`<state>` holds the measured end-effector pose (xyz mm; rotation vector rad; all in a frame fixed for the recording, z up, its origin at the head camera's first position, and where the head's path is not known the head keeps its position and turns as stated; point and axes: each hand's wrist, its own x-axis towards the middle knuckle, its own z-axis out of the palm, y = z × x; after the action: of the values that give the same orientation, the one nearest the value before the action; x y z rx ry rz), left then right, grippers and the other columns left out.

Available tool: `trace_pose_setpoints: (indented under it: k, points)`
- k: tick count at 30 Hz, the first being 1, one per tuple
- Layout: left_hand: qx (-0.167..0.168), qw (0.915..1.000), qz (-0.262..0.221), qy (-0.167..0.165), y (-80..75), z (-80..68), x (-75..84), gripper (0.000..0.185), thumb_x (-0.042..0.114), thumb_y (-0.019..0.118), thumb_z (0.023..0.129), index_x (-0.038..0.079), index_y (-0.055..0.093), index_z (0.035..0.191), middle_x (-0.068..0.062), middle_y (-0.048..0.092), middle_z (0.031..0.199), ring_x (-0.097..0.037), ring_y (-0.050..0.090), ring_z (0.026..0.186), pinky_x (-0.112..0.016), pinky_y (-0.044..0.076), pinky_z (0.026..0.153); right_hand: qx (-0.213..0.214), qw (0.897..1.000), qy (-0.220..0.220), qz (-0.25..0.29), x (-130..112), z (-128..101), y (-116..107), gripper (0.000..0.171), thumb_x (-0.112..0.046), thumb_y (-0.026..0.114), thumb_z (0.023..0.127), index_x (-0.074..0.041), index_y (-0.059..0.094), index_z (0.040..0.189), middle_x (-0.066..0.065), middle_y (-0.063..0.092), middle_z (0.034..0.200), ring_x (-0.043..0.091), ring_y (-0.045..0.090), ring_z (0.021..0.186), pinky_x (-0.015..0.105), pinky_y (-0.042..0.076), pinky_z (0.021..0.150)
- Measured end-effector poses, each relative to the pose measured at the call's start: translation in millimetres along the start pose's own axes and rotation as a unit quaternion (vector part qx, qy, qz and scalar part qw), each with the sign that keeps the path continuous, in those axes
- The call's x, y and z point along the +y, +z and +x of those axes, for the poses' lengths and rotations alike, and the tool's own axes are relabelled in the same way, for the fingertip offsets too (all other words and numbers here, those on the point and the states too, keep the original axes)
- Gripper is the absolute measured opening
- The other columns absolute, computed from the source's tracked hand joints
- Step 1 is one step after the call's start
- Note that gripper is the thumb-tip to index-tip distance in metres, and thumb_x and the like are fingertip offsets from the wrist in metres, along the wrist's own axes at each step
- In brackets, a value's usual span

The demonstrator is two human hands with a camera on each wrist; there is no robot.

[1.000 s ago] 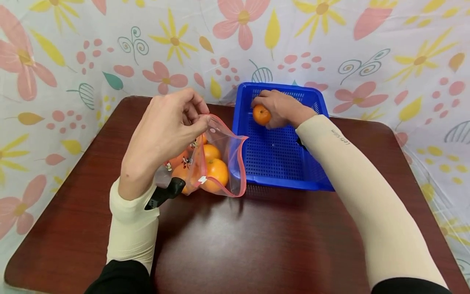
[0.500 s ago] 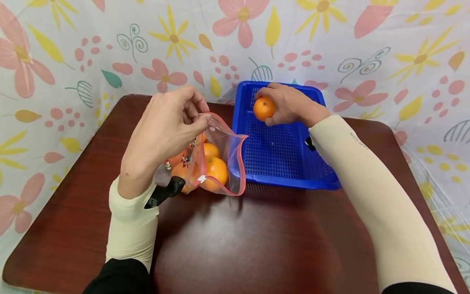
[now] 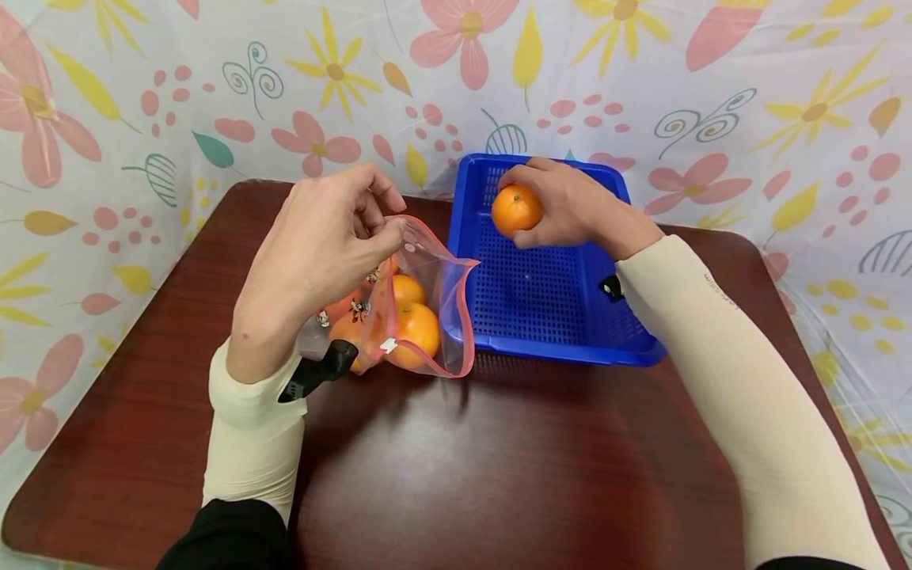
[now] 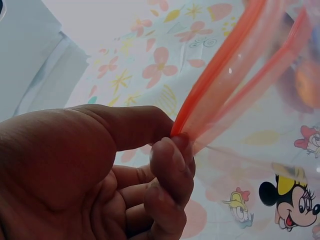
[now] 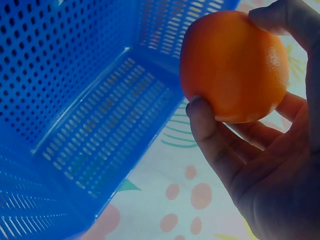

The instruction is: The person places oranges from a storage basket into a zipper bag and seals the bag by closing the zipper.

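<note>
My left hand (image 3: pixel 317 257) pinches the red zip edge of a clear plastic zip bag (image 3: pixel 456 317) between thumb and fingers. In the left wrist view that red edge (image 4: pixel 210 75) runs up from the fingertips, and cartoon figures are printed on the bag. Several oranges (image 3: pixel 416 328) lie inside, and the bag's mouth gapes towards the basket. My right hand (image 3: pixel 563 202) grips one orange (image 3: pixel 516 210) over the far left part of the blue basket (image 3: pixel 527 348). Seen from the right wrist, thumb and fingers curl round this orange (image 5: pixel 232 67), above the basket's rim.
The basket stands on a dark brown table (image 3: pixel 499 475), right beside the bag. A flower-printed cloth (image 3: pixel 606 87) hangs behind the table and down its sides. A small black camera (image 3: pixel 321 370) sits on the left wrist.
My right hand has lifted the orange up from low in the basket and drawn slightly back to the right. The left hand keeps its hold on the bag with almost no movement.
</note>
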<state>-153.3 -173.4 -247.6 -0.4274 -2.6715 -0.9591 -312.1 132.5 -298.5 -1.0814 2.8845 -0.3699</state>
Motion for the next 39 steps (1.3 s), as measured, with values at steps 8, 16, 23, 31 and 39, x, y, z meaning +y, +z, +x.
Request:
trace_pose_setpoints:
  k: [8,16,23,31,39]
  points:
    - [0.004,0.9998,0.007,0.018,0.5,0.9,-0.3,0.012,0.013,0.064,0.091,0.018,0.075,0.093,0.007,0.068,0.069,-0.01,0.058,0.057,-0.029,0.043,0.059,0.027,0.999,-0.023,0.01,-12,-13,-5,0.065,-0.029,0.082,0.082,-0.016,0.059,0.142,0.013,0.057,0.132,0.033,0.059,0.107,0.053,0.054,0.09]
    - [0.006,0.9999,0.004,0.015,0.2,-0.7,-1.4,0.007,0.018,0.068,0.095,0.019,0.074,0.093,0.008,0.068,0.069,-0.009,0.058,0.057,-0.029,0.041,0.059,0.059,0.996,-0.059,0.021,-23,-24,-7,0.063,-0.027,0.083,0.081,-0.017,0.061,0.139,0.011,0.06,0.131,0.029,0.059,0.108,0.05,0.055,0.088]
    - [0.006,0.9999,0.006,0.01,0.0,0.8,-1.3,0.005,0.02,0.068,0.097,0.017,0.072,0.095,0.006,0.07,0.071,-0.009,0.06,0.06,-0.029,0.043,0.062,0.089,0.99,-0.098,0.041,-36,-34,-14,0.064,-0.025,0.083,0.079,-0.017,0.062,0.139,0.009,0.062,0.129,0.026,0.06,0.106,0.048,0.055,0.086]
    - [0.015,0.9998,0.007,0.011,-0.6,2.0,-3.0,0.004,0.016,0.068,0.093,0.015,0.071,0.093,0.005,0.069,0.07,-0.01,0.059,0.058,-0.029,0.043,0.058,0.106,0.983,-0.135,0.071,-54,-41,-19,0.067,-0.026,0.087,0.078,-0.014,0.062,0.139,0.006,0.062,0.13,0.021,0.059,0.11,0.042,0.055,0.088]
    - [0.032,0.9994,0.01,0.01,-2.1,2.1,-3.8,0.004,0.015,0.068,0.091,0.014,0.072,0.092,0.003,0.068,0.069,-0.011,0.058,0.056,-0.028,0.042,0.056,0.129,0.972,-0.171,0.1,-75,-49,-25,0.07,-0.024,0.089,0.076,-0.015,0.062,0.14,0.001,0.063,0.132,0.015,0.06,0.11,0.037,0.055,0.088]
